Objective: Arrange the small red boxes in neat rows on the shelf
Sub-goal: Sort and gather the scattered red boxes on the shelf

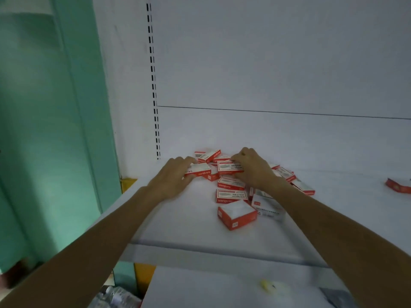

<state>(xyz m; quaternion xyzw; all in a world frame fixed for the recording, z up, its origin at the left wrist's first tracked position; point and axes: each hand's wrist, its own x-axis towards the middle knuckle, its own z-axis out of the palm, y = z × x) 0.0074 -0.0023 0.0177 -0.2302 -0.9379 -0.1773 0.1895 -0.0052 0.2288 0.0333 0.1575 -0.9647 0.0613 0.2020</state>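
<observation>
Left hand (173, 176) closes fingers and thumb round the outermost box (198, 169) at the left fringe of a jumble of small red boxes (231, 185), while the right hand (252, 168) curls its fingertips over the far edge of the upper box (229, 167) lying on top of the heap. The heap sits on the white shelf (178, 218) toward its back left corner, close to the slotted upright (153, 85). No row is formed yet. Boxes lie at all angles, several overlapping, and the right forearm hides part of the spread. One tilted box (236, 215) rests apart from the rest, nearest the front edge. A further red packet (398, 185) lies well away at the shelf's right edge.

Judged from here, the risk is in the overlap. Lifting either gripped box may drag its neighbours and scatter them further. The right forearm, crossing low over the heap, could sweep the tilted box off the front edge onto the lower shelf (200, 285).
</observation>
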